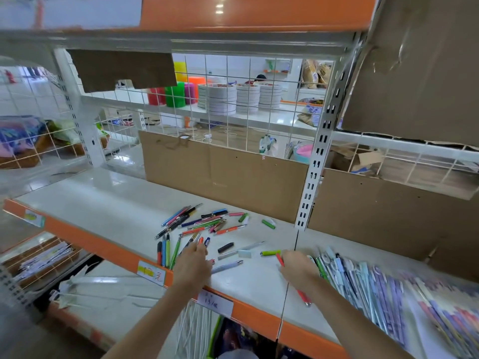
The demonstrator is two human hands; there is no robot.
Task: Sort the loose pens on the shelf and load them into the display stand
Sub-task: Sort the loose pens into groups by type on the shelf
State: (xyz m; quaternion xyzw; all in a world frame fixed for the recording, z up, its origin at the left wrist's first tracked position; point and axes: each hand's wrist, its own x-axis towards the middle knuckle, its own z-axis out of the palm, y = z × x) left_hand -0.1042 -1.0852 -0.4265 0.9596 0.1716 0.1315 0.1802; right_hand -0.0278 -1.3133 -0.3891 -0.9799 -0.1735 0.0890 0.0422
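Both forearms reach over the white shelf. Loose pens lie scattered mid-shelf (packaged stock at right). Left hand pinches pens at its fingertips; right hand grips a red pen.

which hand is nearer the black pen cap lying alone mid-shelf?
Left. The left hand sits just below and left of the black pen cap. The right hand is well off to the cap's right, gripping a red pen.
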